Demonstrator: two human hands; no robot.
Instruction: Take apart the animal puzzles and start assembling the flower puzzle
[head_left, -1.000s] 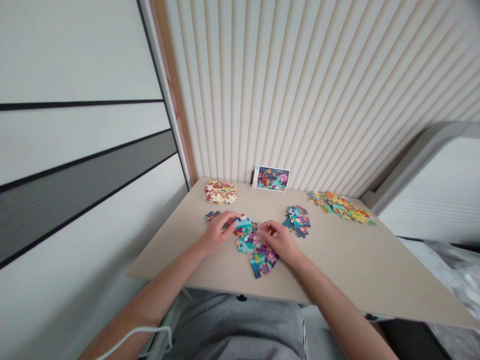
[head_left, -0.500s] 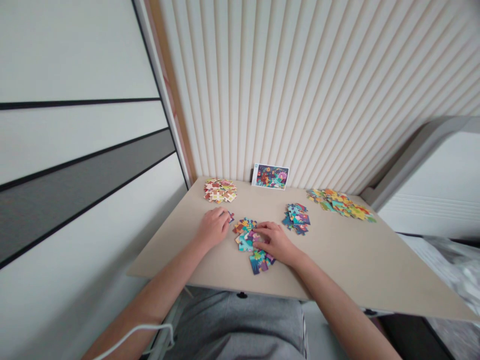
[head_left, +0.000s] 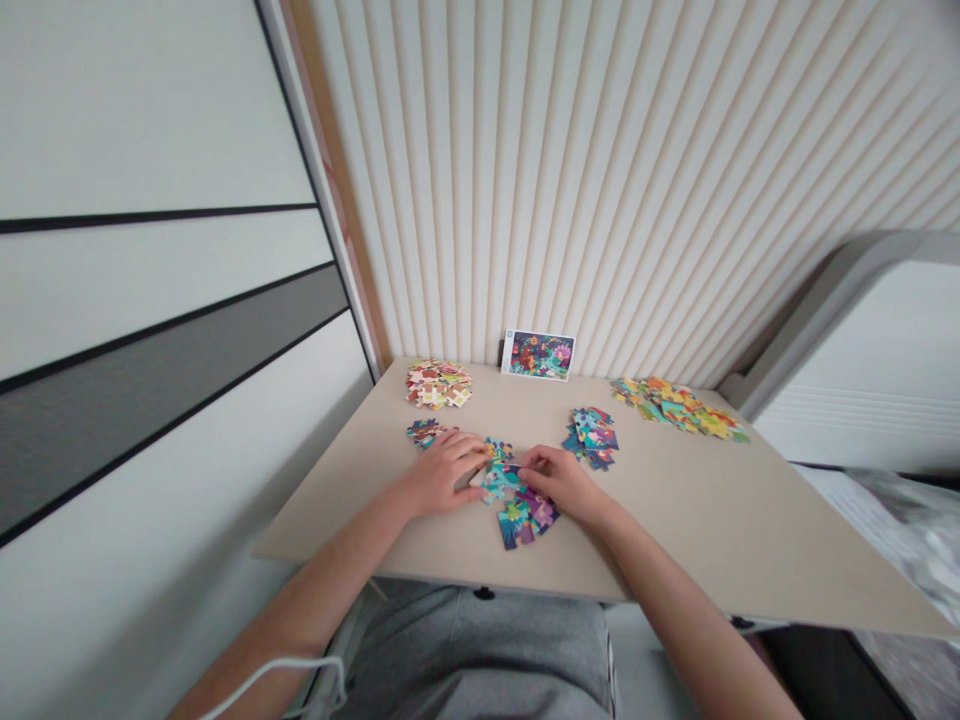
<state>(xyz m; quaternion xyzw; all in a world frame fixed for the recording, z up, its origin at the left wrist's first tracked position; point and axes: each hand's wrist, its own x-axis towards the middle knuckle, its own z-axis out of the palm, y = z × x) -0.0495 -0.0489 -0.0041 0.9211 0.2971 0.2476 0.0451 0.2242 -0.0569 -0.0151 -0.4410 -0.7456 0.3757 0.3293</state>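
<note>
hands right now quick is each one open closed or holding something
Left hand: partly open at the puzzle pieces; can't tell if holding one.
Right hand: curled at the pieces; grip can't be told.

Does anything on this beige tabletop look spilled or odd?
Nothing stands out. The multicoloured jigsaw pieces lie in piles on the beige tabletop, none visibly over its edge, and the white-bordered picture card stands at the back.

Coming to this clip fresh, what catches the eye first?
The bright puzzle pieces clustered between the left hand and right hand, near the table's front edge. Behind them, a colourful picture card stands before the pale ribbed wall. A yellow-orange pile spreads toward the back right.
</note>
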